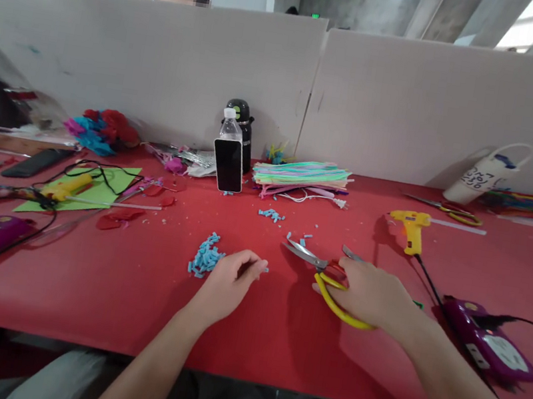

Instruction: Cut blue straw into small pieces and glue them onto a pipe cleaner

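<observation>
My left hand (231, 285) is pinched closed, with a small blue piece (266, 269) at its fingertips. Just left of it lies a pile of blue pieces (205, 256). My right hand (367, 292) grips yellow-handled scissors (340, 311), whose blades point left above the red table (244, 338). The tip of another metal tool (351, 253) shows by the right fingers; the rest is hidden. A few blue pieces (303, 240) lie near the blades, and a small cluster (271, 215) is farther back.
Behind stand a phone (228, 165), bottles and pipe cleaners (300, 176). On the right are a yellow glue gun (412, 229), a purple power strip (491, 343) and other scissors (459, 214). Another glue gun (69, 187) lies on green paper at the left.
</observation>
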`<state>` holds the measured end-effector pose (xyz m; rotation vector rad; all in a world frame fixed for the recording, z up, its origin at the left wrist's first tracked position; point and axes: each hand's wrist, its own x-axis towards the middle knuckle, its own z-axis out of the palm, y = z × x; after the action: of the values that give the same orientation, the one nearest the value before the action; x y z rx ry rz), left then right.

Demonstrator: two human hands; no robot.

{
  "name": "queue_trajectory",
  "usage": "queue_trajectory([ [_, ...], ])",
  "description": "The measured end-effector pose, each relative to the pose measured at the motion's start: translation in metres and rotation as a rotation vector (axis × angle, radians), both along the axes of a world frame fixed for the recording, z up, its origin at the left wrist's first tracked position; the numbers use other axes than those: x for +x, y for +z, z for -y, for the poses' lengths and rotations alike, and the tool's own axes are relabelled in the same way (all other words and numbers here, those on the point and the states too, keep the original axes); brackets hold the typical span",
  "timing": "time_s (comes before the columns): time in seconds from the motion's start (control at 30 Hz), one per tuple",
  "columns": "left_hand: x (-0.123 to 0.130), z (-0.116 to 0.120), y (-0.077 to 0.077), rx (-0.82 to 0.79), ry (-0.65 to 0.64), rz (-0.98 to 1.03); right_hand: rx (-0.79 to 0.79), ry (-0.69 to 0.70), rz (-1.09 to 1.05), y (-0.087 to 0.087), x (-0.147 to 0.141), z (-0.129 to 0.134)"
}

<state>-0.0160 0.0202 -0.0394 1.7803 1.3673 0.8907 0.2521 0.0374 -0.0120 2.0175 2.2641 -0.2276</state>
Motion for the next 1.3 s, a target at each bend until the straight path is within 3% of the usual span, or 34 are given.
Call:
queue_trajectory([
  [0.2,0.001,0.001,-0.002,0.010,0.003,0.006,0.001,0.033,-0.116,-0.003,0.007,0.007],
  [0.5,-0.004,0.002,0.013,0.068,-0.018,0.011,0.047,0.149,-0.105,0.002,-0.004,0.016],
  [0.73,-0.005,0.001,0.005,0.107,-0.039,-0.114,0.033,0.237,-0.119,-0.005,-0.006,0.023],
  [0.93,-0.005,0.000,0.001,0.194,-0.036,-0.333,0.028,0.228,-0.112,-0.007,-0.006,0.024],
  [1.2,-0.021,-0.004,0.001,0.249,0.107,-0.462,-0.001,0.169,-0.116,0.004,0.010,0.022],
  [1.3,-0.020,-0.001,0.005,0.257,0.075,-0.453,0.000,0.121,-0.134,0.005,0.015,0.019],
])
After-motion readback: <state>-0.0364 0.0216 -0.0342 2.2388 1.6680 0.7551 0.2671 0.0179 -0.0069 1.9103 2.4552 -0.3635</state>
